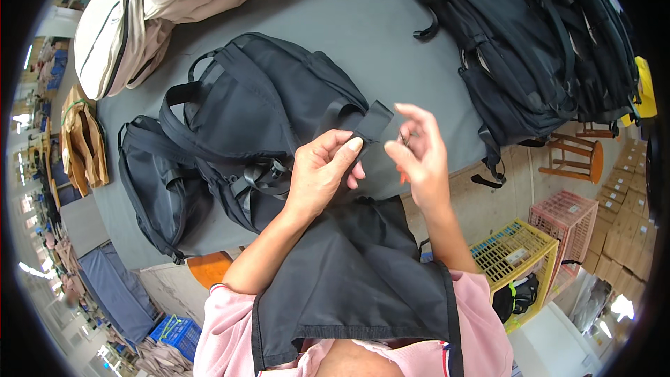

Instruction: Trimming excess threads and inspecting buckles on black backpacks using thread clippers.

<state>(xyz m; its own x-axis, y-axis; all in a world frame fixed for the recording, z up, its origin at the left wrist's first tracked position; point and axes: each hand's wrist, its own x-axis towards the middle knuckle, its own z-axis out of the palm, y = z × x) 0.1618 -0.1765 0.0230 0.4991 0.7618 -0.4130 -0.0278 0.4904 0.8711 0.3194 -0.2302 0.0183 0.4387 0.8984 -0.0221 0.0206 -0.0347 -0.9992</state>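
My left hand is closed, thumb against fingers, on a black webbing strap. The strap's wide end sticks up past my thumb toward the right. This strap lies at the right side of a black backpack, which rests on the grey table in front of me with its straps loose. Just right of the strap, apart from it, my right hand is curled around small orange-handled snips. A bit of metal shows between the fingers; most of the tool is hidden in the palm.
Another black bag lies at the left, against the backpack. Cream bags fill the far left, and several black backpacks are stacked at the right. Beyond the grey table's edge stand a wooden stool, a yellow crate and a pink crate.
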